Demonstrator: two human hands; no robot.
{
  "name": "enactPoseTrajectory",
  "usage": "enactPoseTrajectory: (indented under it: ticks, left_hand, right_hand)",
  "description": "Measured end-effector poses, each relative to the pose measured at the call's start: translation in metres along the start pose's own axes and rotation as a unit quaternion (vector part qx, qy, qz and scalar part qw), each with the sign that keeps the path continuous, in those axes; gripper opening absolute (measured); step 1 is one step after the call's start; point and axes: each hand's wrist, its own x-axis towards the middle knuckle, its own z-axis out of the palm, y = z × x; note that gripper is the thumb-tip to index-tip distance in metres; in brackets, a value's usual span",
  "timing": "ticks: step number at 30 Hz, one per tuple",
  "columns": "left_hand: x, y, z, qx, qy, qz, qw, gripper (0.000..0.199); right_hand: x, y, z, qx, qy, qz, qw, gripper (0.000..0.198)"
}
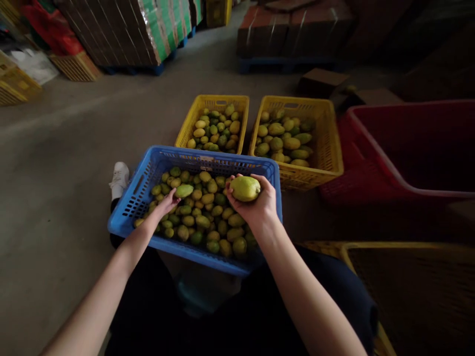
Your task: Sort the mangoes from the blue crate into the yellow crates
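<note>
Clearly, your left hand (pixel 167 203) sits towards ten o'clock from the middle of the blue crate (pixel 181 252), fingertips grasping a small fruit (pixel 184 191) at its nine-o'clock end, just over the pile (pixel 204 221). It looks light and firm; a fingertip pinch should do, though a grip round the middle would likely be steadier on such smooth, rounded skin. At twelve o'clock, beyond the rim, stands a yellow crate (pixel 222 98) of similar fruit. Towards two o'clock, above the pile, your right hand (pixel 260 205) cradles a big fruit (pixel 246 189), fingers on its nine-o'clock side, thumb at one o'clock. Expect more weight here and little give; keep the palm beneath its widest part, since the skin may slip and a drop could bruise it. Further out at one o'clock is a second yellow crate (pixel 309 177), also holding fruit, and towards three o'clock, a red bin (pixel 336 183).
</note>
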Motion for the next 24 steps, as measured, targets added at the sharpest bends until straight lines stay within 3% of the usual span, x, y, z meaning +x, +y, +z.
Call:
enactPoseTrajectory:
  ticks: [3, 7, 9, 12, 15, 20, 24]
  left_hand:
    - [0.015, 0.009, 0.015, -0.061, -0.052, -0.032, 0.996, 0.04]
    - [-0.012, 0.023, 0.028, -0.174, -0.207, -0.079, 0.96, 0.057]
    - [-0.028, 0.025, 0.037, -0.186, -0.232, -0.094, 0.95, 0.061]
    - [-0.044, 0.017, 0.053, -0.179, -0.224, -0.09, 0.954, 0.064]
    - [-0.054, 0.0, 0.06, -0.176, -0.21, -0.072, 0.959, 0.057]
    - [-0.061, -0.031, 0.049, -0.224, -0.117, -0.058, 0.966, 0.039]
    - [-0.057, -0.054, 0.038, -0.278, -0.09, -0.07, 0.954, 0.036]
  right_hand:
    - [-0.001, 0.004, 0.002, -0.06, 0.018, -0.041, 0.997, 0.005]
    - [0.001, 0.013, 0.001, -0.117, 0.013, -0.095, 0.989, 0.004]
    - [0.006, 0.021, -0.003, -0.144, 0.006, -0.083, 0.986, 0.007]
    - [0.015, 0.035, -0.011, -0.179, 0.01, -0.056, 0.982, 0.012]
    - [0.023, 0.045, -0.019, -0.176, 0.028, -0.072, 0.981, 0.01]
    - [0.028, 0.051, -0.038, -0.144, 0.058, -0.143, 0.977, 0.018]
    - [0.023, 0.065, -0.061, -0.133, 0.042, -0.125, 0.982, 0.017]
